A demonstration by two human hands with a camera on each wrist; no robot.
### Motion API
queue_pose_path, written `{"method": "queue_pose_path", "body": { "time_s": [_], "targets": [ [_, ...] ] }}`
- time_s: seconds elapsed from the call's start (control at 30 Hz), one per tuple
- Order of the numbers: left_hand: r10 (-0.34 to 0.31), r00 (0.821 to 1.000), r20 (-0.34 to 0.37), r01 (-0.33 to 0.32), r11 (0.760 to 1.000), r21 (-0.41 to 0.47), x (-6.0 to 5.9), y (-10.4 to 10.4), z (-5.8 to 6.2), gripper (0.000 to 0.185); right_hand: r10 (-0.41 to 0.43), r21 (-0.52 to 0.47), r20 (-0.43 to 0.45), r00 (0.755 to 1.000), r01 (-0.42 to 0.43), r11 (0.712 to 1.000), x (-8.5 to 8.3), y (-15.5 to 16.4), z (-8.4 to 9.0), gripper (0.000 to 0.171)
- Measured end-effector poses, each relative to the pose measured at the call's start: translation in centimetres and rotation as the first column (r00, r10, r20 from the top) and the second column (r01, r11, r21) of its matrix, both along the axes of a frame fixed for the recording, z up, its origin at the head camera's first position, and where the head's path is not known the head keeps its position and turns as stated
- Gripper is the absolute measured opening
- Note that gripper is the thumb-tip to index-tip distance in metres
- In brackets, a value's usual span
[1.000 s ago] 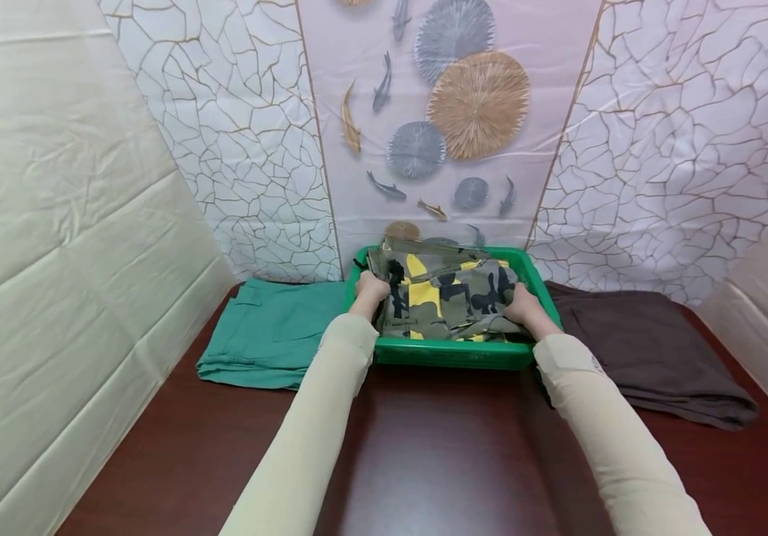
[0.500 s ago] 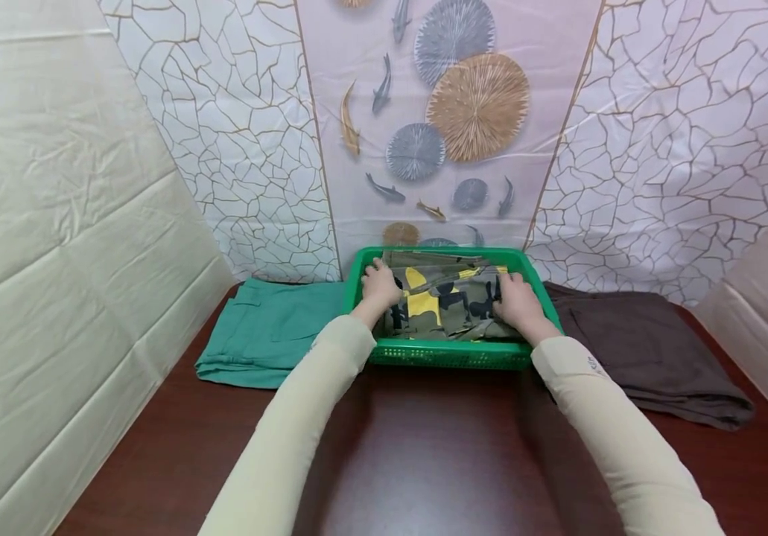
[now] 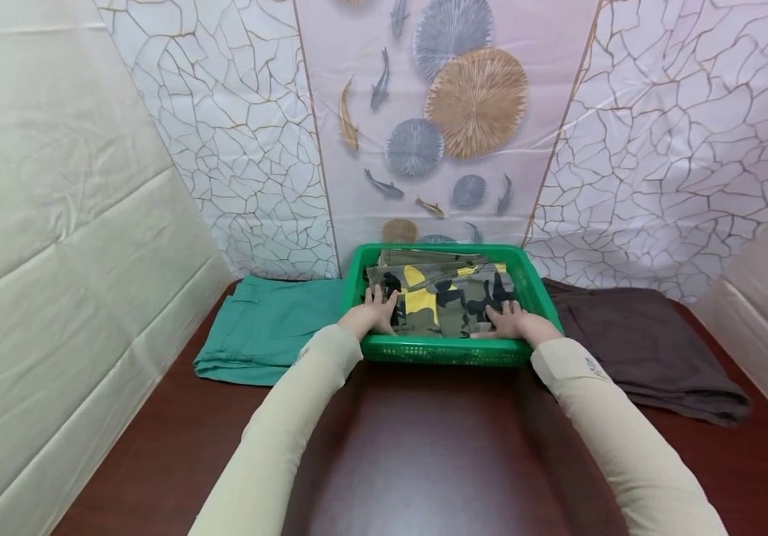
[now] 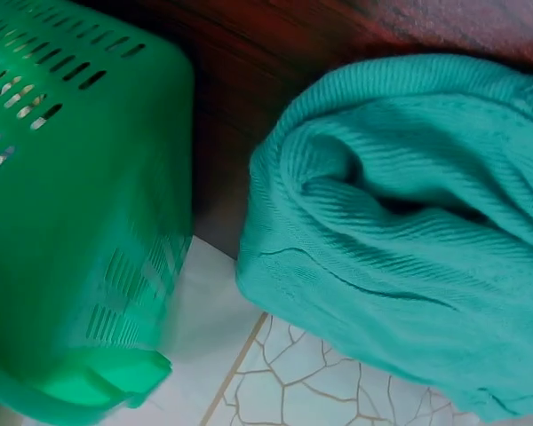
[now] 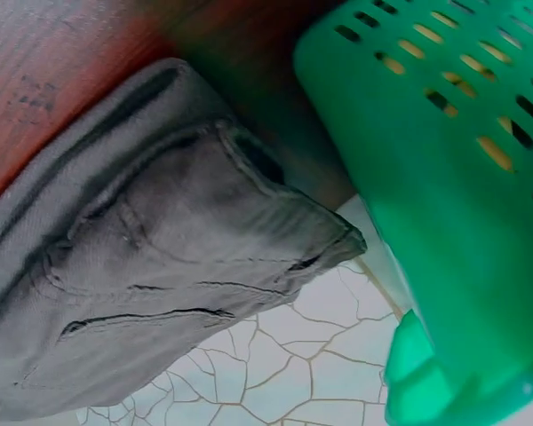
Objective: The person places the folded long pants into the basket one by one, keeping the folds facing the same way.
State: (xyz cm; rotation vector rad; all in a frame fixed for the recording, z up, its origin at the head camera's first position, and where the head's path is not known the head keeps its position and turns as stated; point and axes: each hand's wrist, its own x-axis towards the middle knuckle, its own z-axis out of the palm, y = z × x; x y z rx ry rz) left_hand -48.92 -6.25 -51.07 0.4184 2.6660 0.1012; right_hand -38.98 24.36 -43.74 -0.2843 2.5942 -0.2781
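Note:
A folded camouflage garment (image 3: 451, 298) in grey, black and yellow lies inside a green plastic basket (image 3: 447, 351) with slotted walls. My left hand (image 3: 375, 313) rests on its left front part with fingers spread. On the right front part, my right hand (image 3: 511, 324) lies with its fingers extended over the cloth. Both wrists cross the basket's rim. From outside, the left wrist view shows the basket wall (image 4: 89, 204) and the right wrist view the opposite basket wall (image 5: 444, 222); neither shows the fingers.
Folded teal trousers (image 3: 270, 327) lie left of the basket, and folded dark brown trousers (image 3: 638, 350) lie right of it, all on a dark red-brown wooden table (image 3: 451, 447). A patterned curtain (image 3: 256, 149) hangs right behind the basket.
Both hands have let go of the garment's sides and moved to its front part, fingers now spread on top. The garment sits lower and flatter in the basket.

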Motion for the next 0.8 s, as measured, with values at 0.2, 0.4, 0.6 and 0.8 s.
{"method": "queue_pose_path", "body": {
  "time_s": [0.2,0.4,0.6,0.8],
  "targets": [
    [0.081,0.992,0.094,-0.075,0.995,-0.064,0.0,0.1,0.0,0.110,0.050,0.093,0.017,0.999,-0.051,0.994,-5.3,2.4,-5.7,0.083],
    [0.068,0.982,0.174,-0.058,0.996,-0.062,0.8,0.1,0.7,0.101,0.181,0.137,0.079,0.980,-0.191,0.972,-8.5,4.4,-9.1,0.098],
    [0.063,0.980,0.188,-0.056,0.997,-0.044,1.5,0.7,1.6,0.102,0.175,0.100,0.104,0.979,-0.185,0.978,-7.9,4.8,-8.1,0.093],
    [0.072,0.985,0.157,-0.062,0.996,-0.067,-1.0,1.4,0.2,0.094,0.155,0.046,0.089,0.984,-0.159,0.986,-9.0,5.7,-8.3,0.101]
  ]
}}
